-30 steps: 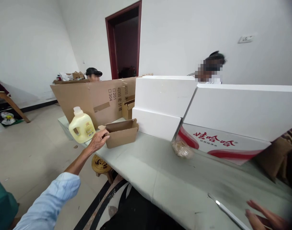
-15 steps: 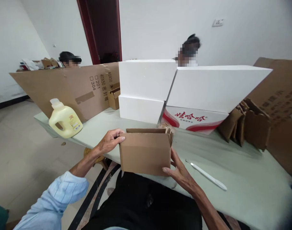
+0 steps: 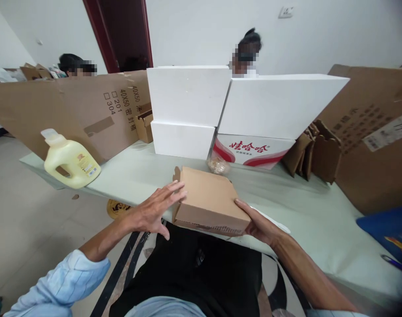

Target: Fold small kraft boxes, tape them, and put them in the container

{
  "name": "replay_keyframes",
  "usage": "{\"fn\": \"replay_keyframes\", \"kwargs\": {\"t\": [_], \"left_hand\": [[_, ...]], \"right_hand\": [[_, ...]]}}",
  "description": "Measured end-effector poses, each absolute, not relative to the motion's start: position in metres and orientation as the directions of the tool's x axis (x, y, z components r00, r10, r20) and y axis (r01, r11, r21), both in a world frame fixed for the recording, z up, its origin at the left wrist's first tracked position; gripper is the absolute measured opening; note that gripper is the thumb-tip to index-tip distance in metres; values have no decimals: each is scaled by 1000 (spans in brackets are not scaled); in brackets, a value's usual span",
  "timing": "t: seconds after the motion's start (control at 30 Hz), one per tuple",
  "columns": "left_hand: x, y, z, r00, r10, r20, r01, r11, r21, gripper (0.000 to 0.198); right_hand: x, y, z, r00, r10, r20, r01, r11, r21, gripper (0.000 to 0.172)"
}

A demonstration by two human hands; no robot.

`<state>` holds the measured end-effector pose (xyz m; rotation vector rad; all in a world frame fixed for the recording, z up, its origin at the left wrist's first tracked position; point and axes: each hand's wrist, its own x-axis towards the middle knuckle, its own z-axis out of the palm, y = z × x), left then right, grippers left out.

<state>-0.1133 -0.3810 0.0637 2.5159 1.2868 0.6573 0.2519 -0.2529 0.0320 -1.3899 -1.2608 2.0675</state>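
A small brown cardboard box (image 3: 209, 189) lies tilted at the front edge of the green-covered table, its broad face up and print along its near side. My right hand (image 3: 258, 222) grips the box's right near corner, thumb on top and fingers beneath. At the left end, my left hand (image 3: 161, 204) is open, fingers spread, its fingertips at the box's edge beside a raised flap. Partly hidden behind my right hand is a white-handled tool (image 3: 273, 222) on the table.
White boxes (image 3: 187, 94) and a red-and-white printed carton (image 3: 250, 149) stand across the table. A yellow jug (image 3: 71, 163) is at left, folded cardboard pieces (image 3: 315, 152) at right, with a blue item (image 3: 389, 233) nearer. Two people sit beyond.
The box has turned over, so its broad face now points up and a printed side faces me. My left hand has loosened from its corner and spread. The view has shifted rightward.
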Motion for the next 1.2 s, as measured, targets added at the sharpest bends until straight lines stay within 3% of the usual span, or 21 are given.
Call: {"fn": "replay_keyframes", "kwargs": {"t": [0.1, 0.17, 0.3, 0.4, 0.53, 0.73, 0.83, 0.9, 0.97, 1.07, 1.13, 1.2], "left_hand": [[-106, -379, 50, 524, 789, 321, 742, -607, 283, 139], [-104, -375, 46, 526, 769, 363, 722, -629, 287, 136], [-113, -370, 55, 416, 833, 365, 659, -553, 510, 136], [-124, -368, 65, 326, 906, 271, 598, -420, 683, 132], [-131, -361, 65, 280, 933, 225, 507, -343, 791, 126], [-122, -351, 55, 238, 907, 347, 571, -420, 706, 117], [-116, -347, 54, 237, 890, 389, 599, -449, 662, 111], [-115, -344, 54, 232, 890, 392, 616, -446, 649, 109], [-115, -342, 55, 231, 893, 386, 623, -441, 646, 108], [-115, -339, 57, 235, 895, 380, 632, -438, 640, 104], [-116, -338, 57, 239, 895, 377, 639, -437, 633, 99], [-116, -338, 57, 244, 893, 377, 639, -440, 630, 95]], "right_hand": [[255, -249, 34, -453, 660, -599, 190, -585, -788, 58], [260, -248, 38, -514, 625, -587, 209, -573, -793, 62], [275, -245, 48, -649, 561, -513, 281, -450, -848, 77], [281, -244, 52, -632, 592, -501, 407, -297, -864, 87], [276, -239, 53, -570, 654, -498, 507, -198, -839, 93], [268, -231, 54, -535, 737, -412, 511, -105, -853, 78], [265, -231, 58, -474, 843, -254, 496, 17, -868, 70], [262, -234, 65, -396, 916, -65, 489, 151, -859, 63], [256, -240, 73, -322, 921, 219, 490, 361, -794, 54], [244, -251, 84, -363, 694, 622, 498, 708, -500, 35], [235, -257, 89, -478, 509, 716, 460, 840, -289, 30], [226, -260, 92, -584, 391, 711, 414, 897, -154, 33]]}}
